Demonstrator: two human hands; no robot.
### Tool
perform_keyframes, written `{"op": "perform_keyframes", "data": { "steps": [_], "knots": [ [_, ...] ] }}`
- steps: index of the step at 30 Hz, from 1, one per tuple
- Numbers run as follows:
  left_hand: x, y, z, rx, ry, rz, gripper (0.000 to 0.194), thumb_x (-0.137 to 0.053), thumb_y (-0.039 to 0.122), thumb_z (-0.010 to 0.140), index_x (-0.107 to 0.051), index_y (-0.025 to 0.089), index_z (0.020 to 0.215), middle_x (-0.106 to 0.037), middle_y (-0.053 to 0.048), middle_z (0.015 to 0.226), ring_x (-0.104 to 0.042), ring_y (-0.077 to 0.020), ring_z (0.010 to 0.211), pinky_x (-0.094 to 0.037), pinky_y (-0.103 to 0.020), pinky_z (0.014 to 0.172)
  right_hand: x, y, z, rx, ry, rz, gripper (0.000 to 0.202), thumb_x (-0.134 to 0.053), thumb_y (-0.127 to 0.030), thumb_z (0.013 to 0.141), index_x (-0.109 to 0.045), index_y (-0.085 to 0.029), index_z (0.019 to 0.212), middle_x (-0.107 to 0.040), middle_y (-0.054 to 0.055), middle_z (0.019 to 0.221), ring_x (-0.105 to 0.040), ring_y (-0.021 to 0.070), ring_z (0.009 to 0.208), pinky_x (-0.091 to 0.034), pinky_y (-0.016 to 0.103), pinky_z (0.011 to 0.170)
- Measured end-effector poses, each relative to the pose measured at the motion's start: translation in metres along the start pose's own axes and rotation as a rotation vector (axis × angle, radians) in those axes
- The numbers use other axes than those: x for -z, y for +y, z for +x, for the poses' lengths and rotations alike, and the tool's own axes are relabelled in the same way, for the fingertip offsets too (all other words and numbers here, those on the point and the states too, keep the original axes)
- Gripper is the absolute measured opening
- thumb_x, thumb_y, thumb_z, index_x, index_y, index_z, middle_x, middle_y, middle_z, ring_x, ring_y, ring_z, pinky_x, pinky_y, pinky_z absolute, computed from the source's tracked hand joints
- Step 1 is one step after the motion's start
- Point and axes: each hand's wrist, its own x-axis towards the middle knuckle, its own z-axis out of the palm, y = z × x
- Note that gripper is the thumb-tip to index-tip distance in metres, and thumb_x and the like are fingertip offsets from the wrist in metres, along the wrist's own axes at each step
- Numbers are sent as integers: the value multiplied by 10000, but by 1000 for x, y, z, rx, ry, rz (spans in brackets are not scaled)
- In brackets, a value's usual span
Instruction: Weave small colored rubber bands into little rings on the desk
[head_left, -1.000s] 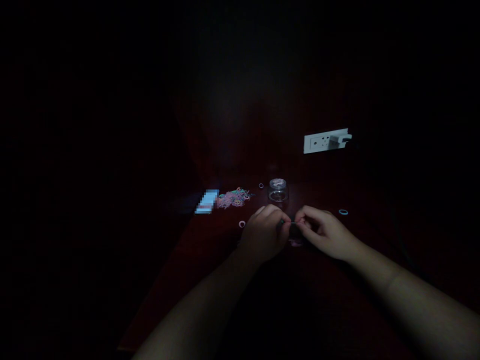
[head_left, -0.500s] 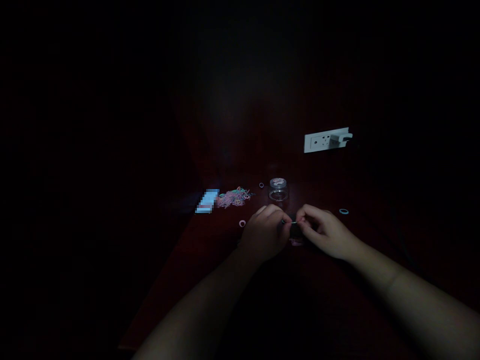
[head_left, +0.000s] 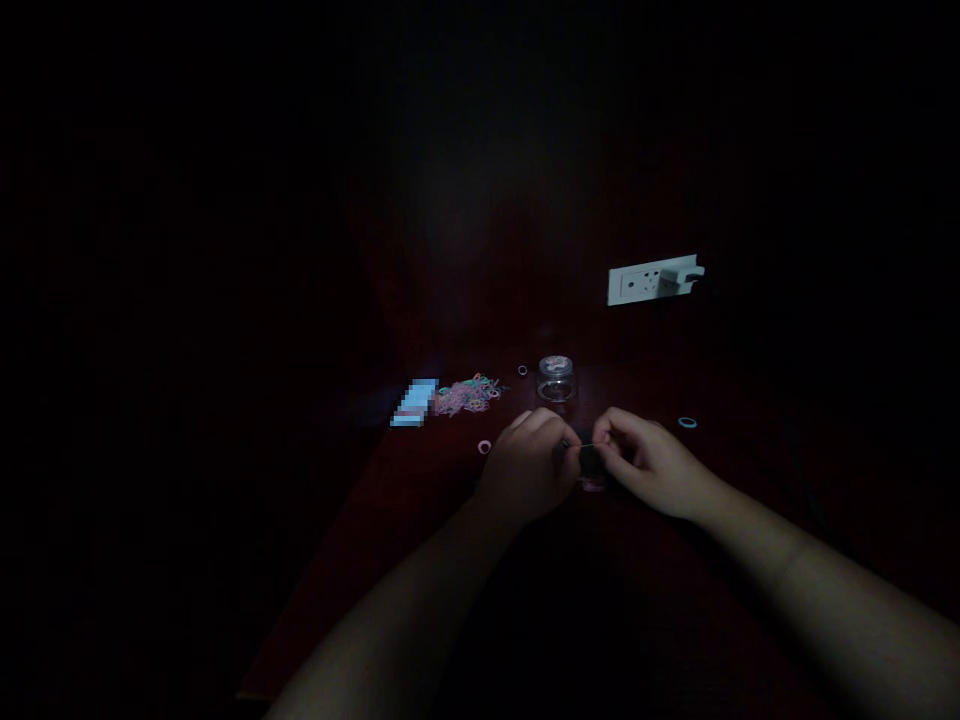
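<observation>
A dark reddish table (head_left: 349,560) spreads beneath and around both hands, most of it sunk in shadow. Over it come the person's bare forearms, ending in the left hand (head_left: 529,468) and the right hand (head_left: 649,465), which face each other with a narrow gap between their fingertips. Each is curled, with the tips of thumb and forefinger pressed together.

Well beyond the right hand, higher up, a pale socket panel (head_left: 634,283) is set in the upright surface, with a white plug (head_left: 686,273) in its right end. Past the left hand and off to its left lies a loose heap of bands (head_left: 469,396), pink, lilac and green, and at the heap's far-left side a phone (head_left: 415,402) with a bright screen (its display is pixelated, so nothing on it can be read). Just beyond the gap between the hands stands a clear jar (head_left: 556,382), upright, its top patterned in pale pink.

Nearer the person than the fingertips is a small pinkish bundle (head_left: 593,484), too dim to make out. A blue ring (head_left: 687,423) lies just beyond the right hand, toward its right; a pink ring (head_left: 480,448) sits just left of the left hand; a smaller pale ring (head_left: 519,371) lies beyond that hand, near the jar.

Slightest of all is the thin strand (head_left: 587,445) bridging the gap, pinched at either end by the two hands.
</observation>
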Motion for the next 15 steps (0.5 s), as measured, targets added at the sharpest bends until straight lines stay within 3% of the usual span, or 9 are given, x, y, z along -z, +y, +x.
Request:
{"op": "perform_keyframes", "data": {
  "steps": [9,15],
  "knots": [
    [1,-1,0,3,19,13,41,-555,187,851,-586,205,831,-631,-36,880,-576,-190,875,-478,-342,794,3,7,0,-7,24,-6,96,-533,-249,896,-485,-219,819,-506,-33,643,-465,120,545,-365,245,491],
    [1,1,0,-5,16,12,42,-564,206,865,-594,205,835,-638,-28,888,-574,-177,871,-485,-333,794,0,0,-1,8,-48,91,107,-576,-263,874,-491,-217,918,-520,-36,693,-469,110,542,-378,236,484]
  ]
}}
